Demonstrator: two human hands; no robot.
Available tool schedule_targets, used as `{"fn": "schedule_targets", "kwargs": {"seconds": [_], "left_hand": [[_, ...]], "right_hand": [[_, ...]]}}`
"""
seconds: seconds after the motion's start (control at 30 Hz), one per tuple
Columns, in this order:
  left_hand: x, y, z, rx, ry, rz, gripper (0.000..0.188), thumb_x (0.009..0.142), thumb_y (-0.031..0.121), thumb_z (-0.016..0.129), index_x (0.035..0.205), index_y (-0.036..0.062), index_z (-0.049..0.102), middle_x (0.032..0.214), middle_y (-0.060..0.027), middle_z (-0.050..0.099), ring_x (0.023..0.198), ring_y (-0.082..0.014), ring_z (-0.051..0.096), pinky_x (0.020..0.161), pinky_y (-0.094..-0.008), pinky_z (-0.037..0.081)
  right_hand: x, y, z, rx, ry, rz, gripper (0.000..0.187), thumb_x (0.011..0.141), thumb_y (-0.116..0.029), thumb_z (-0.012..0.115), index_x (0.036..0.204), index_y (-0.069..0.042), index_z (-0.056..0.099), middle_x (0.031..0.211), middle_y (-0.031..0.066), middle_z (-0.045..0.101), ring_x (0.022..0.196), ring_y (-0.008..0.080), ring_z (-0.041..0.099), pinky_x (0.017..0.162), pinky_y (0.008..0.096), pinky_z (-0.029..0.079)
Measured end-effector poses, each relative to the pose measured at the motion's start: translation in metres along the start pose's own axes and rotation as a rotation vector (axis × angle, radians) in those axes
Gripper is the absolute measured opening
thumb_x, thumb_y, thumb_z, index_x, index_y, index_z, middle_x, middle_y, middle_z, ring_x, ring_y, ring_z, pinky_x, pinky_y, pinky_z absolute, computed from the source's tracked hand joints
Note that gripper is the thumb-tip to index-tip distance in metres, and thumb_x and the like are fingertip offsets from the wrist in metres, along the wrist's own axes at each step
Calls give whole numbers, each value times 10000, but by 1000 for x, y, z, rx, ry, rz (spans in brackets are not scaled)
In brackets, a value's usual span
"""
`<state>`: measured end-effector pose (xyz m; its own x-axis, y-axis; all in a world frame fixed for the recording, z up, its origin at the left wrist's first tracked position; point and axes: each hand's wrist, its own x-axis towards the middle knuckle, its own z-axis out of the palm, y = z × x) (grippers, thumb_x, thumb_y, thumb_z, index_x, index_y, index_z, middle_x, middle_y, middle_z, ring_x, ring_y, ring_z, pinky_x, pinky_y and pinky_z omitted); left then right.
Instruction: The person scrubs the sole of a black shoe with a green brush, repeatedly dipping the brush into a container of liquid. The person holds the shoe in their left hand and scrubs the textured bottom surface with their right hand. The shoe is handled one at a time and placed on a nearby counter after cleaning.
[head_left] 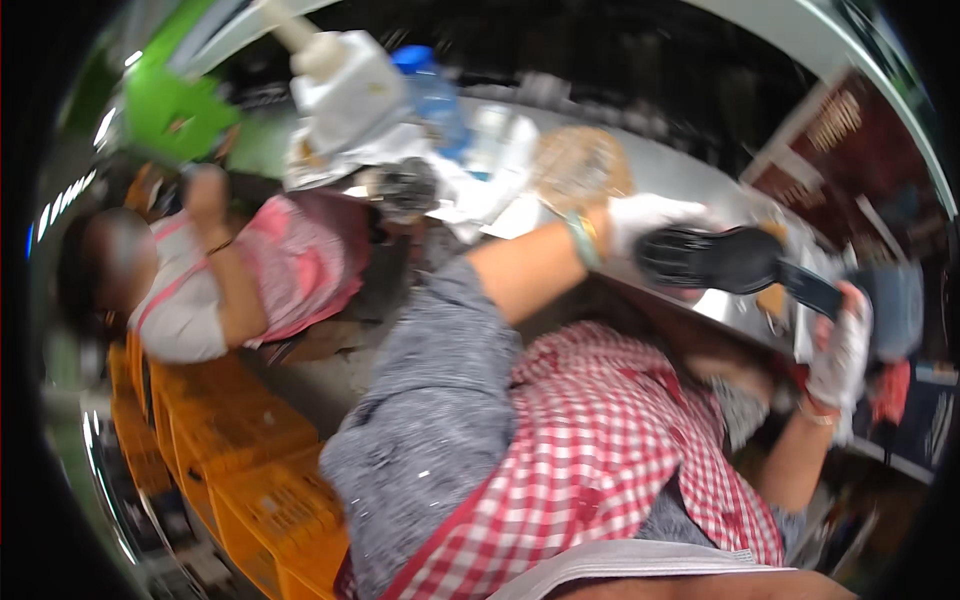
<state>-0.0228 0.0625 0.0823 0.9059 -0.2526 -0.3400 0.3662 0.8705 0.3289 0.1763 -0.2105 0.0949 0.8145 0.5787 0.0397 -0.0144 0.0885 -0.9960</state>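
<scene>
A black shoe sole [712, 258] is held over the steel bench [690, 170], the gloved left hand [650, 215] closed on its heel and the gloved right hand [840, 345] gripping its toe end. Blurred frames suggest quick movement; the sole could be dropped beside the bench, or swung toward the seated person [230, 280] left of it.

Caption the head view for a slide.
Two white-gloved hands, left and right, hold a black shoe sole over a grey metal worktable; another person sits beside stacked orange plastic crates.
</scene>
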Motion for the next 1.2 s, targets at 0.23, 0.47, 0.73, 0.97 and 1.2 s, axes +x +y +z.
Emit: {"fn": "schedule_targets", "kwargs": {"seconds": [0.23, 0.47, 0.73, 0.97, 1.2], "left_hand": [[0, -17, -24, 311, -55, 764, 555, 896, 328, 512, 1371, 95, 342, 1293, -98, 475, 1206, -247, 432, 993, -390, 351], [-6, -87, -67, -202, 80, 495, 648, 885, 647, 237, 1300, 186, 424, 1223, -61, 503, 1114, -319, 508, 780, -552, 489], [0, -89, -75, -288, 45, 395, 580, 925, 596, 190, 1225, 186, 470, 996, -44, 604, 926, -335, 620, 549, -388, 497], [2, -89, -64, -291, 96, 435, 506, 929, 576, 255, 1201, 208, 472, 985, -35, 604, 871, -329, 635, 520, -366, 488], [29, -88, -50, -245, 67, 450, 513, 904, 602, 319, 1192, 208, 477, 977, -39, 607, 824, -318, 635, 515, -370, 483]], "right_hand": [[25, 0, -13, 230, -50, -83, 352, 945, -251, 474, 1222, -35, 488, 1063, -5, 519, 769, 35, 428, 651, 173, 344], [19, 18, 23, 237, 18, 39, 342, 950, -274, 476, 1213, -55, 497, 886, -8, 529, 649, 37, 464, 530, 150, 337], [31, 18, 49, 286, 82, 65, 373, 949, -268, 473, 1249, -47, 461, 710, -17, 493, 598, 35, 470, 446, 150, 341], [32, 13, 52, 299, 76, 85, 357, 948, -274, 478, 1218, -42, 481, 810, 3, 530, 595, 42, 459, 466, 150, 326], [20, 0, 22, 169, 187, 0, 337, 940, -290, 491, 1192, -66, 504, 950, 8, 544, 619, 43, 454, 507, 152, 344]]}}
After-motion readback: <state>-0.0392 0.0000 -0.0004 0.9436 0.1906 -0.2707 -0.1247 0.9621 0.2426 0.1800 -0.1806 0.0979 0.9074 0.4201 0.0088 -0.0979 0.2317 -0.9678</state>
